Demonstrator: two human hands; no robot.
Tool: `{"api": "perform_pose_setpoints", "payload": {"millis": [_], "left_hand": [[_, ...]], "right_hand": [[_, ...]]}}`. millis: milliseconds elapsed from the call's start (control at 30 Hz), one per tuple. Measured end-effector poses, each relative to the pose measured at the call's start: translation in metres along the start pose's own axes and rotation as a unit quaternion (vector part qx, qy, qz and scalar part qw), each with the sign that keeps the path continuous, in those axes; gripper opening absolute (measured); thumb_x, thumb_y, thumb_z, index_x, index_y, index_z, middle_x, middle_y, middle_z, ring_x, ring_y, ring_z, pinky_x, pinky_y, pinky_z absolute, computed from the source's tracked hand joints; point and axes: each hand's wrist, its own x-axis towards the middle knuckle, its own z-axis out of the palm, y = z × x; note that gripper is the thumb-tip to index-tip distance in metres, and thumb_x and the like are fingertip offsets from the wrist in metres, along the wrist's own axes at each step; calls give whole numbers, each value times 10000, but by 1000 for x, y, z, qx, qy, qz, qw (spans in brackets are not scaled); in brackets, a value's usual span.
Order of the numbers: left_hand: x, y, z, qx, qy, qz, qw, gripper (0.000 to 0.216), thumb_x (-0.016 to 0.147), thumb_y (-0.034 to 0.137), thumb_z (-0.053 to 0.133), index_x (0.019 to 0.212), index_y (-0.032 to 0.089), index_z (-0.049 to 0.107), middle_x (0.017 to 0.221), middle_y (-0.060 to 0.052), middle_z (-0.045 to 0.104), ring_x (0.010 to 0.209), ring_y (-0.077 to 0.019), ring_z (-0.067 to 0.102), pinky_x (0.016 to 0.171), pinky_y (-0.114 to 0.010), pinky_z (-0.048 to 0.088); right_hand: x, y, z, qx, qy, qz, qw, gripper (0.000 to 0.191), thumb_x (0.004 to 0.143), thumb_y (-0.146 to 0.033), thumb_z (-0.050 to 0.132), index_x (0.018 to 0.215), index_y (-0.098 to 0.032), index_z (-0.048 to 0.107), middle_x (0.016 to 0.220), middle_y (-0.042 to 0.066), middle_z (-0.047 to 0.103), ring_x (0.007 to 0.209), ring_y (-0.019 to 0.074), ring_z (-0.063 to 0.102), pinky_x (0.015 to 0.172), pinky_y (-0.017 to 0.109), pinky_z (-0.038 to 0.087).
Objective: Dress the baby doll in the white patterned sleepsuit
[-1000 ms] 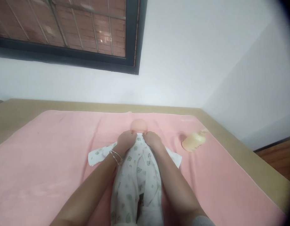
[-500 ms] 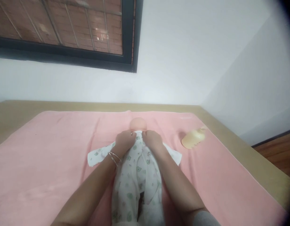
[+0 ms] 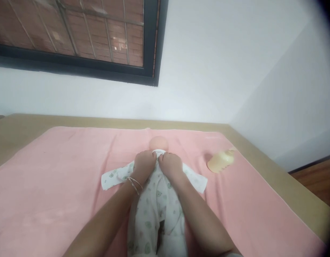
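A doll lies on its back on a pink mat (image 3: 60,171), its round head (image 3: 159,142) toward the wall. It wears a white baby romper (image 3: 147,214) with a green print, sleeves spread to both sides and legs toward me. My left hand (image 3: 145,163), with a bracelet at the wrist, is closed on the romper's front just below the collar. Close beside it, my right hand (image 3: 170,165) is closed on the other side of the front. The fingers' undersides and the cloth pinched in them are mostly hidden.
A baby bottle (image 3: 221,161) with pale yellow contents lies on its side on the mat, right of the doll. The mat covers a wooden tabletop (image 3: 181,124) set against a white wall (image 3: 208,71). A dark-framed window (image 3: 151,43) is at upper left.
Both hands have slid slightly down from the collar along the romper's front, and the right has moved a little closer to the left. The camera view has shifted slightly.
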Motion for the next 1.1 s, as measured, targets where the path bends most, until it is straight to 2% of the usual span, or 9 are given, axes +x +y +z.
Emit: {"api": "perform_pose_setpoints", "payload": {"millis": [200,400,600,900,1100], "left_hand": [[2,1,-2,-17,-11,-25,999,389,900,292,305,852,140,661,870,-136,664,831,-259,620,712,-349,426],[1,-1,-2,-36,-6,-33,999,388,911,306,298,843,152,647,880,-118,676,828,-222,622,713,-307,408],[0,0,0,-24,2,-42,999,410,919,326,284,829,153,644,852,-92,671,814,-207,620,710,-292,410],[0,1,-5,-2,-19,-9,1000,391,924,272,278,871,144,644,885,-97,668,840,-208,616,719,-301,413],[0,-1,1,-15,-7,-15,1000,392,920,290,274,841,159,635,872,-90,667,823,-200,609,701,-293,395]], "right_hand": [[5,-2,-5,-16,-49,-9,999,312,910,-257,387,906,-164,684,908,149,668,852,270,633,723,357,436],[4,-4,-6,-20,-35,-1,999,331,913,-239,368,904,-157,689,884,154,671,842,274,641,695,357,448],[3,-1,-2,-10,-8,4,1000,402,938,-309,312,905,-141,676,880,147,674,851,264,641,722,360,451],[9,3,-4,-21,-70,-34,997,332,908,-276,383,930,-178,699,946,147,682,864,268,647,707,359,455],[8,3,-1,-24,-57,-26,998,356,913,-280,361,919,-173,700,920,150,681,850,276,644,702,367,446]]}}
